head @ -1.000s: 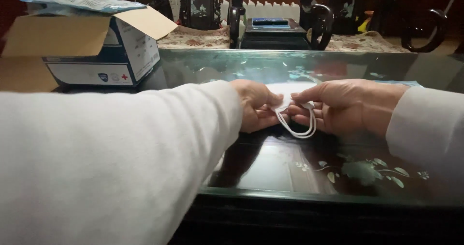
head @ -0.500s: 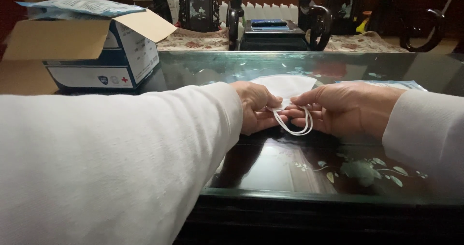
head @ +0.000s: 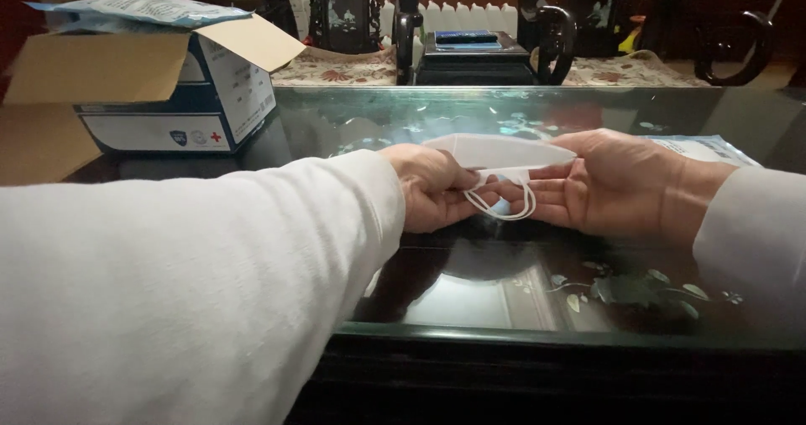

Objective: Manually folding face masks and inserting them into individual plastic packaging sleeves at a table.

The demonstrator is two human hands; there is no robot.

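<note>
While both hands (head: pixel 520 186) pinch a white mask (head: pixel 499 151), dark chairs (head: pixel 554 31) line the glass tabletop (head: pixel 378 110)

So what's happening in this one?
A person in white sleeves holds a folded white face mask between both hands above a glass-topped table. The left hand and right hand meet at its ear loops, which hang below. An open cardboard box sits to the left, a flat packet by the right wrist.

One head-worn camera looks forward and down, close over the glass table (head: pixel 470 307).
</note>
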